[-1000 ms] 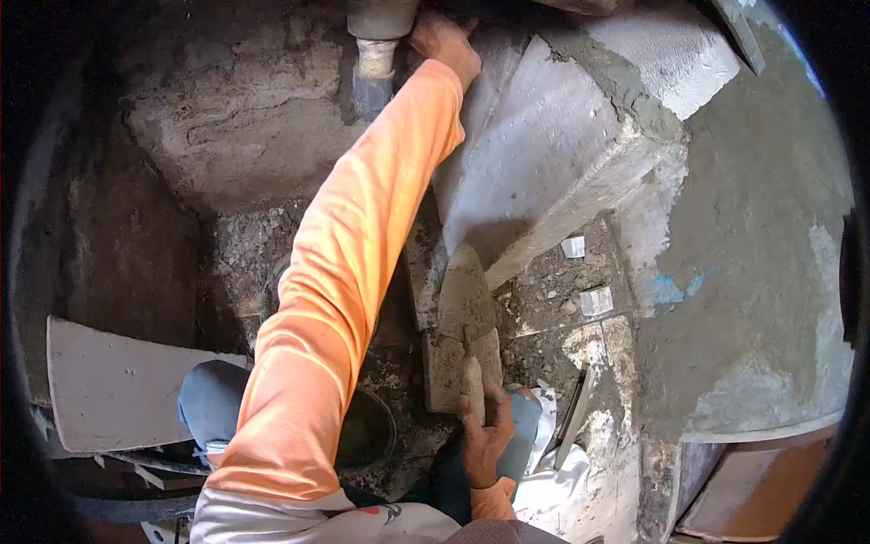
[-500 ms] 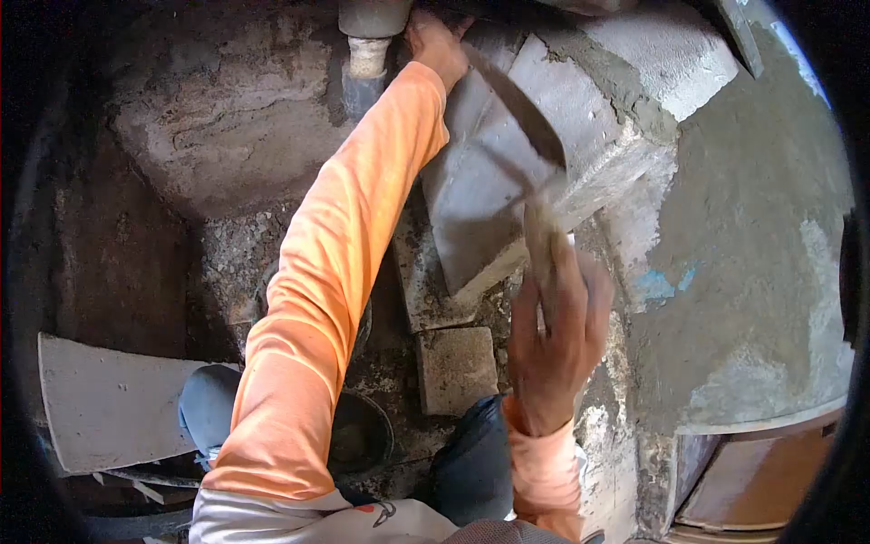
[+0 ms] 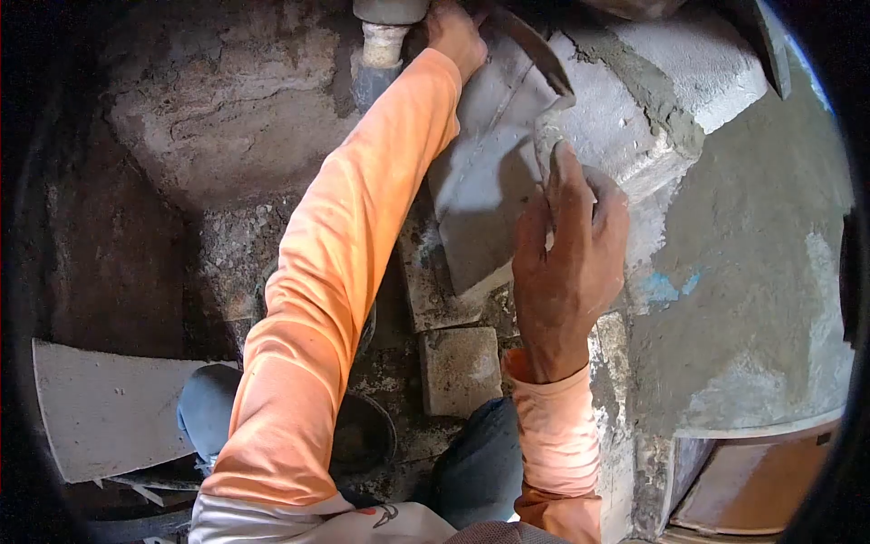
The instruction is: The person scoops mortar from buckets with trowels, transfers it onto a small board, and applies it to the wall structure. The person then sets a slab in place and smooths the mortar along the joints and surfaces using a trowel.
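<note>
My right hand [image 3: 573,254] is closed round the handle of a mortar-stained trowel [image 3: 535,56]. The trowel's blade points up and left over the pale concrete block [image 3: 485,204], its edge turned toward me. At the far end of this block, beside the pipe, is my left hand [image 3: 456,38]. Its fingers are mostly hidden in shadow and behind the hand, so their grip does not show. Wet mortar [image 3: 634,77] runs as a grey band across the pale blocks to the right of the trowel.
A grey pipe [image 3: 376,82] with a white collar comes down beside my left forearm. A small square block [image 3: 460,370] lies on the floor near my knees, with a dark bucket [image 3: 367,435] beside it. A pale slab [image 3: 113,408] leans at left. Grey plaster [image 3: 743,254] covers the right surface.
My right hand has moved forward and up with the trowel, bringing the blade nearer my left hand. The left hand stays at the block's far end; the view has shifted slightly.
</note>
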`<state>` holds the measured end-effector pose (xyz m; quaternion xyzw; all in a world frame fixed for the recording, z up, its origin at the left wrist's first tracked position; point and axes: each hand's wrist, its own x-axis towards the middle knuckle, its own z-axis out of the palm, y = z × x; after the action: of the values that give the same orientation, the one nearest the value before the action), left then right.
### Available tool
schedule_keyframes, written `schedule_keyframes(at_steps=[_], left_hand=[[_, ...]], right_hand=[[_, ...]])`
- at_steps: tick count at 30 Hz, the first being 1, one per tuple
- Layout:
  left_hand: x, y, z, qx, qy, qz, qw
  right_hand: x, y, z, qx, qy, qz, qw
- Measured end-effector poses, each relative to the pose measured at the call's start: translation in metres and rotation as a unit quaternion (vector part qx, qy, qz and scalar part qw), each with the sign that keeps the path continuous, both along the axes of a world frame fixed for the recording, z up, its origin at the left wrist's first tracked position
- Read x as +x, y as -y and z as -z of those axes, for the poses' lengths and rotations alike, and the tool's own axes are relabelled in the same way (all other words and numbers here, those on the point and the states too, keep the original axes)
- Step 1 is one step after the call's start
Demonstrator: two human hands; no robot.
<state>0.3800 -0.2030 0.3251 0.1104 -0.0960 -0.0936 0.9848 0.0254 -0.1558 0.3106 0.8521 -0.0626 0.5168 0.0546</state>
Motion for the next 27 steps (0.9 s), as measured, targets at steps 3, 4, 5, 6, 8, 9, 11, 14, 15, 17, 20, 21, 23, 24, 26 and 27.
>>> schedule_keyframes(at_steps=[3, 4, 5, 6, 8, 9, 11, 14, 15, 17, 20, 21, 23, 24, 26, 27], left_hand=[[-0.010, -0.004, -0.009, -0.047, 0.047, -0.003, 0.998], [-0.011, -0.003, -0.011, -0.043, 0.050, -0.015, 0.998], [-0.012, -0.003, -0.011, -0.038, 0.053, -0.028, 0.997], [-0.013, -0.005, -0.011, -0.038, 0.053, -0.028, 0.997], [-0.005, -0.004, -0.007, -0.030, 0.100, -0.011, 0.994], [-0.002, -0.001, -0.007, -0.031, 0.103, -0.011, 0.994], [-0.010, -0.001, -0.010, 0.031, 0.017, -0.023, 0.999], [-0.001, 0.004, -0.002, -0.016, 0.078, 0.001, 0.997], [0.004, 0.006, 0.004, -0.018, 0.078, 0.001, 0.997], [0.010, 0.009, 0.010, -0.043, 0.122, 0.045, 0.991], [-0.006, -0.006, 0.005, -0.120, 0.231, 0.172, 0.950], [-0.014, -0.011, -0.003, -0.121, 0.233, 0.173, 0.949], [-0.023, -0.017, -0.018, -0.031, 0.149, 0.161, 0.975], [-0.025, -0.020, -0.022, -0.033, 0.150, 0.158, 0.975], [-0.030, -0.023, -0.023, -0.121, 0.160, 0.198, 0.959], [-0.034, -0.020, -0.025, -0.073, 0.109, 0.157, 0.979]], right_hand=[[-0.001, -0.003, -0.011, 0.002, -0.022, 0.036, 0.999], [0.001, -0.002, -0.014, 0.001, -0.021, 0.037, 0.999], [0.005, -0.001, -0.016, -0.010, -0.017, 0.040, 0.999], [0.009, 0.000, -0.019, -0.021, -0.014, 0.042, 0.999], [0.020, -0.007, -0.028, -0.026, -0.030, 0.074, 0.996], [0.026, -0.008, -0.031, -0.031, -0.045, 0.106, 0.993], [0.036, -0.006, -0.033, -0.049, -0.052, 0.098, 0.993], [0.052, -0.008, -0.041, -0.069, -0.057, 0.086, 0.992], [0.059, -0.009, -0.044, -0.073, -0.055, 0.082, 0.992], [0.079, -0.005, -0.047, -0.098, -0.041, 0.069, 0.992], [0.115, 0.004, -0.050, -0.122, -0.029, 0.064, 0.990], [0.122, 0.007, -0.050, -0.124, -0.032, 0.073, 0.989], [0.123, 0.007, -0.049, -0.117, -0.027, 0.059, 0.991], [0.124, 0.007, -0.049, -0.110, -0.022, 0.042, 0.993], [0.118, 0.003, -0.051, -0.086, -0.042, 0.054, 0.994], [0.116, 0.002, -0.052, -0.060, -0.063, 0.067, 0.994]])
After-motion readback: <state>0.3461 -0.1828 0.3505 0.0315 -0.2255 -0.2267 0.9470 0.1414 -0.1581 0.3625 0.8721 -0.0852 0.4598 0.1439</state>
